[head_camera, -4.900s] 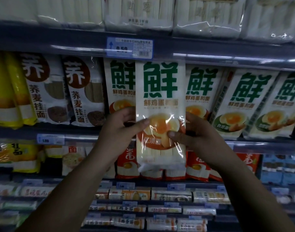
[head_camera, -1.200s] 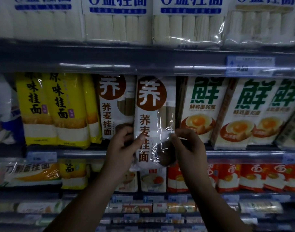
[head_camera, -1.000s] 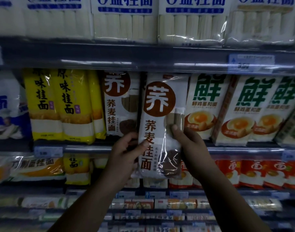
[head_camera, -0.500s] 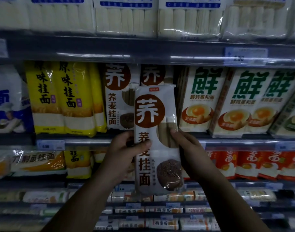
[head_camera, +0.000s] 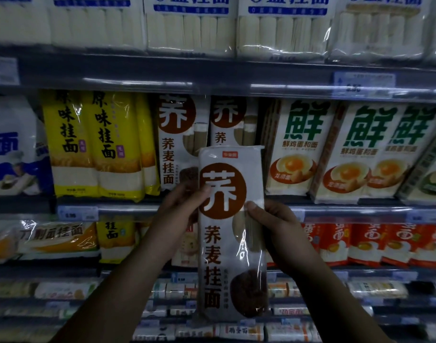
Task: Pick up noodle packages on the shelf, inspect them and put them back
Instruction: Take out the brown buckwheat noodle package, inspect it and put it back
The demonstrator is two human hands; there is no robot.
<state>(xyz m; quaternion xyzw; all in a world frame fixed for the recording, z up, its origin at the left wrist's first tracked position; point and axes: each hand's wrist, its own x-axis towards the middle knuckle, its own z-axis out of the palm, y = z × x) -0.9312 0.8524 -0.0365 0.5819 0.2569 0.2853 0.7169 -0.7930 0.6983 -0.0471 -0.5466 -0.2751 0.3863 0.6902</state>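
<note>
Both hands grip one upright buckwheat noodle package (head_camera: 230, 231) (brown circle on white): left hand (head_camera: 180, 209) and right hand (head_camera: 276, 226) curled round its edges, in front of the shelf (head_camera: 212, 80).

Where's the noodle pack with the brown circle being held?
In the head view, the brown-circle pack is centre, upright, held between the left hand and right hand, before its matching packs on the shelf.

The middle shelf (head_camera: 348, 211) carries upright yellow packs (head_camera: 93, 144), brown-labelled packs (head_camera: 177, 134) and green-lettered packs (head_camera: 301, 144) side by side.
</note>
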